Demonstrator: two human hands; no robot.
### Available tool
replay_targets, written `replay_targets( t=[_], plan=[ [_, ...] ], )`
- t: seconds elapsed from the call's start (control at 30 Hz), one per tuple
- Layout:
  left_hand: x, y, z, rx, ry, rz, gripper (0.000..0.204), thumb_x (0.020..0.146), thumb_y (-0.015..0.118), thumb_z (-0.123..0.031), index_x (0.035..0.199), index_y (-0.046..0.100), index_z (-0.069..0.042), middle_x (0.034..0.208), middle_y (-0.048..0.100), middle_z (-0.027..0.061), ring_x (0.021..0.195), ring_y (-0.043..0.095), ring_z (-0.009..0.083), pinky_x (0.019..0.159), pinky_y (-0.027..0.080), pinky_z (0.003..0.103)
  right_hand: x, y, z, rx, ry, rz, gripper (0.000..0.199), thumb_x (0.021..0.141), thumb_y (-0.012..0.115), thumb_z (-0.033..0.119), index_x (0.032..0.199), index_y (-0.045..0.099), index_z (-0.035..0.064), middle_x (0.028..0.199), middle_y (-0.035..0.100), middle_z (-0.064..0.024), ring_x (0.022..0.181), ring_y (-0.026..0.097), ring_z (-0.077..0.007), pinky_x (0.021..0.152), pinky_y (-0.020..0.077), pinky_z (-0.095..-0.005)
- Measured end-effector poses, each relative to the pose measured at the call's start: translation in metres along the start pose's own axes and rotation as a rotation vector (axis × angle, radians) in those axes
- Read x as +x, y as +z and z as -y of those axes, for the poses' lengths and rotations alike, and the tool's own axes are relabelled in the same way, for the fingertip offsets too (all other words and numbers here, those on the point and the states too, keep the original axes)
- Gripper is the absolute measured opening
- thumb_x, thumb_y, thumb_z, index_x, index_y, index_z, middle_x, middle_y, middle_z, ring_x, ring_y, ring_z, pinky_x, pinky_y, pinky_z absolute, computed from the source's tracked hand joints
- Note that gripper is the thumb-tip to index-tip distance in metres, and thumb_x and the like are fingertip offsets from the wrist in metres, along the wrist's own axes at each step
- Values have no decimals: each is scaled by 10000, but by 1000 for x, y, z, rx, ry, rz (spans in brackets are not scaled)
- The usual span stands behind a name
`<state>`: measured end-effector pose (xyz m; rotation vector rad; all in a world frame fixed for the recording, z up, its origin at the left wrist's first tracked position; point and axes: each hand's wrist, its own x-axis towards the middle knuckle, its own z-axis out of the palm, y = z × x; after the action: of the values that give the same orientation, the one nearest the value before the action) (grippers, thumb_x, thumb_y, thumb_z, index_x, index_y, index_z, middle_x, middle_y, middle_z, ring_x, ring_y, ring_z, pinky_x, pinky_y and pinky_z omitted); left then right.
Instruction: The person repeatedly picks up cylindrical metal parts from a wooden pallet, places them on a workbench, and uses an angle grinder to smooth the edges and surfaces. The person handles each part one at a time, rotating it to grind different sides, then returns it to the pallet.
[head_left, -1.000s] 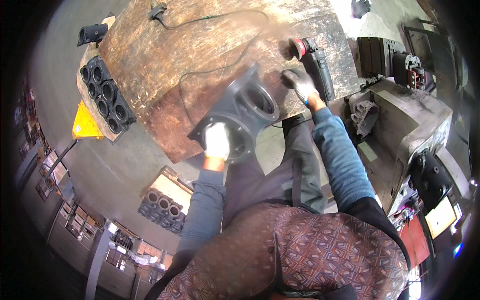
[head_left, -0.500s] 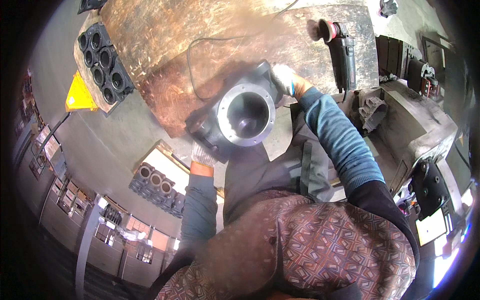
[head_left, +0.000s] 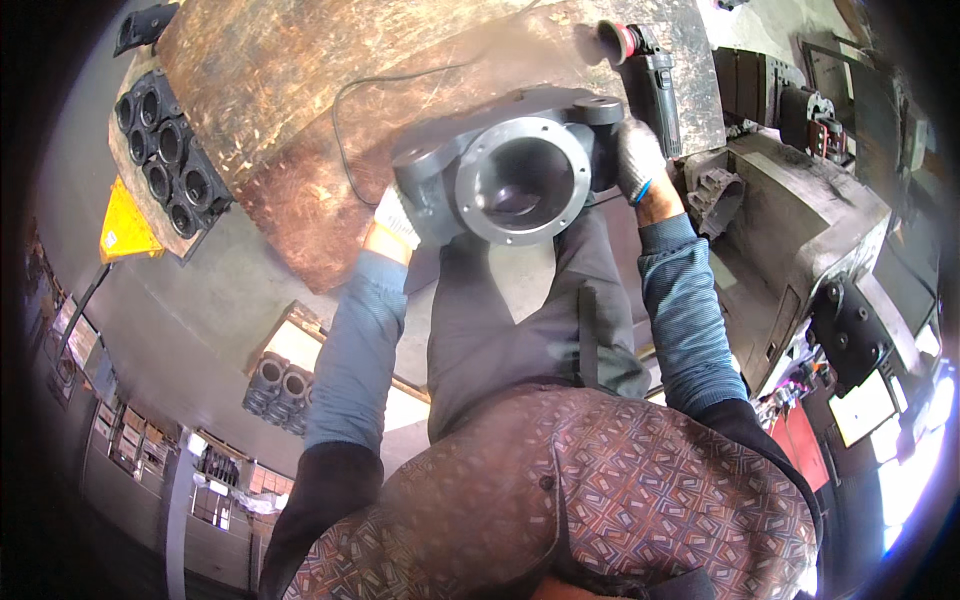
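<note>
Between my two gloved hands is a heavy dark metal housing (head_left: 437,190) with a bright machined ring flange around a round opening. Small bolt holes run around the flange, and the bore inside is dark. My left hand (head_left: 397,216), in a white knit glove, grips the casting at its left end. At the opposite end my right hand (head_left: 640,160), gloved the same way, is closed on the casting's side. Fingertips of both hands are partly hidden by the part. The housing is held above my knees at the near edge of the worn wooden workbench (head_left: 290,180).
An angle grinder (head_left: 655,90) with a red disc guard lies at the bench's right; a thin black cable (head_left: 345,125) curves over the wood. Several dark castings (head_left: 170,150) stand on a pallet at left, by a yellow pallet jack (head_left: 128,225). A grey machine bed (head_left: 800,200) flanks the right.
The housing has turned from a slant to nearly level and shifted right. My left hand has risen with its end, while my right hand has moved right and slightly down.
</note>
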<state>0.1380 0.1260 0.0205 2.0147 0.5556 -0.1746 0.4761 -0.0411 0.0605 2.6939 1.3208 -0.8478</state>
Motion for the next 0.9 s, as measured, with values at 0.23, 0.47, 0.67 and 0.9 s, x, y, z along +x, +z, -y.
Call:
replay_targets(
  t=[0.23, 0.47, 0.67, 0.9],
  plan=[
    [48, -26, -31, 504, 73, 183, 654, 985, 561, -458, 1521, 429, -106, 1554, 460, 114, 1447, 412, 281, 1227, 313, 386, 5, 11, -32, 248, 128, -131, 403, 1047, 432, 288, 1168, 668, -15, 1092, 691, -298, 1017, 686, -422, 843, 542, -493],
    [55, -14, -14, 646, 45, 253, 529, 1011, 513, -351, 1474, 478, -99, 1516, 498, 113, 1414, 447, 255, 1199, 347, 363, 13, 39, -40, 446, 46, -259, 421, 1062, 406, 305, 1177, 674, 1, 1092, 682, -301, 1030, 655, -456, 862, 519, -491],
    [45, 8, 25, 735, 80, 224, 449, 1028, 478, -269, 1437, 514, -91, 1480, 533, 116, 1383, 480, 233, 1174, 378, 346, -3, 52, -34, 727, 147, -243, 477, 1080, 416, 364, 1203, 662, -26, 1090, 696, -286, 980, 679, -407, 839, 512, -451],
    [40, 21, 66, -138, -159, -29, 342, 1045, 454, -189, 1319, 612, -58, 1318, 654, 129, 1227, 607, 225, 1076, 467, 335, -14, 19, -31, 839, 181, -286, 524, 1014, 572, 473, 1223, 689, 7, 1035, 734, -213, 923, 671, -279, 863, 508, -402]
  ],
)
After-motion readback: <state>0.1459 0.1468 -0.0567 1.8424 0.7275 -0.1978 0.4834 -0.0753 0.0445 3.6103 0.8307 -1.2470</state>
